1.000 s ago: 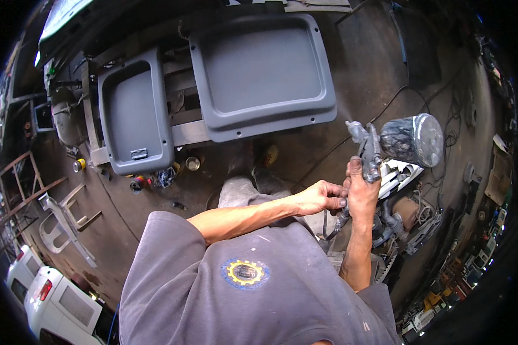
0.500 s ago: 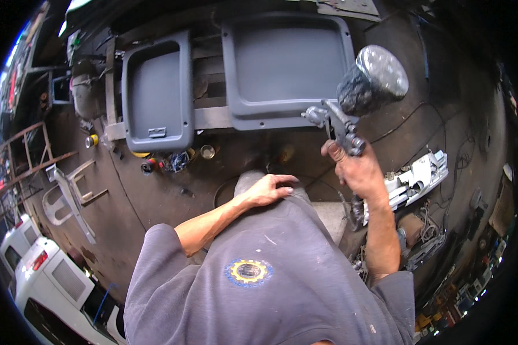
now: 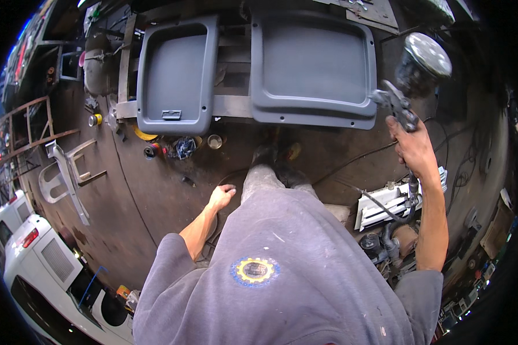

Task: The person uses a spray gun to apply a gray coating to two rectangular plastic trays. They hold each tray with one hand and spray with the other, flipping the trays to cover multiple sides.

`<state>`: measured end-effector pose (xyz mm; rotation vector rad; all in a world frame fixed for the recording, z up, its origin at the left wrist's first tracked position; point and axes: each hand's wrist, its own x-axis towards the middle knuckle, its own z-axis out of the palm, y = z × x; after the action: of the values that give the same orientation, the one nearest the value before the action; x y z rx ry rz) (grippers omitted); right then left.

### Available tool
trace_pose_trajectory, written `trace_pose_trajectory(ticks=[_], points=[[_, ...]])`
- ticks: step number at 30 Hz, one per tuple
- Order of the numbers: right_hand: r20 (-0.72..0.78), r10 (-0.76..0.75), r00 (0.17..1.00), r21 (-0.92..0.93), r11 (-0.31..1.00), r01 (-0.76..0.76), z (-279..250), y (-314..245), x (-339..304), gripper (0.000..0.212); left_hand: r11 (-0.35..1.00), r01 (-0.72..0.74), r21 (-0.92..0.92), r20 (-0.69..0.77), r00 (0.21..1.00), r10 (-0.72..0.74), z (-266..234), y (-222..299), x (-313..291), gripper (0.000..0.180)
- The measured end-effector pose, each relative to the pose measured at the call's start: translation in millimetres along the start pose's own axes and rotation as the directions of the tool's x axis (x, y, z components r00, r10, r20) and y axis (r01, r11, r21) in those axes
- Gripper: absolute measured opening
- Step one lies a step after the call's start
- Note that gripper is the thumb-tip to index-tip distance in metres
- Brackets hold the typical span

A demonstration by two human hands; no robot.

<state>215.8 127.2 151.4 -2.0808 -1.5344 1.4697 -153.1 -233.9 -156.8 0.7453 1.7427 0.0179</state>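
My right grip [image 3: 415, 148] is clamped around the handle of the spray gun [image 3: 398, 106], up at the right, by the near right corner of the large grey tray-shaped panel [image 3: 313, 63]. The nozzle [image 3: 377, 96] overlaps that panel's right edge in my view; I cannot tell how far apart they are. Beyond that edge I have room over the floor [image 3: 155, 195] on the right, with the white slatted part [image 3: 380, 204] below my wrist. Only a narrow gap, crossed by the metal frame [image 3: 233, 105], parts it from the small grey panel [image 3: 172, 75].

The gun points leftward, toward the large panel; its body's long axis slants from upper left down to my hand, and its cup [image 3: 427, 57] leans out to the upper right. The hose [image 3: 413, 192] hangs below my fist.

My left grip [image 3: 221, 196] is curled over the floor beside my leg; I cannot tell whether its fingertips meet.
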Motion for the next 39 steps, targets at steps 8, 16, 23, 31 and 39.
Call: trace_pose_trajectory(ticks=[8,16,23,31,39], points=[[-0.055,-0.249,0.967,-0.092,0.966,0.243,51,42,-48,0.063,0.995,0.095,-0.014,0.018,0.995,-0.095,5,-12,-12,0.038],[0.204,-0.493,0.846,0.028,0.866,0.499,125,72,-90,0.037,0.996,-0.059,-0.069,0.018,0.998,0.061,-8,83,8,0.034],[0.0,-0.369,0.929,-0.04,0.929,0.369,90,140,-99,0.062,0.999,-0.035,-0.028,0.075,0.996,0.037,-16,74,14,0.035],[-0.402,-0.197,0.894,-0.11,0.98,0.166,62,167,-119,0.061,0.998,0.009,0.066,0.051,0.999,-0.012,-23,40,10,0.037],[0.017,-0.35,0.937,0.102,0.932,0.347,132,166,-130,0.059,0.998,-0.053,0.044,0.057,0.997,0.05,-15,73,0,0.033]])
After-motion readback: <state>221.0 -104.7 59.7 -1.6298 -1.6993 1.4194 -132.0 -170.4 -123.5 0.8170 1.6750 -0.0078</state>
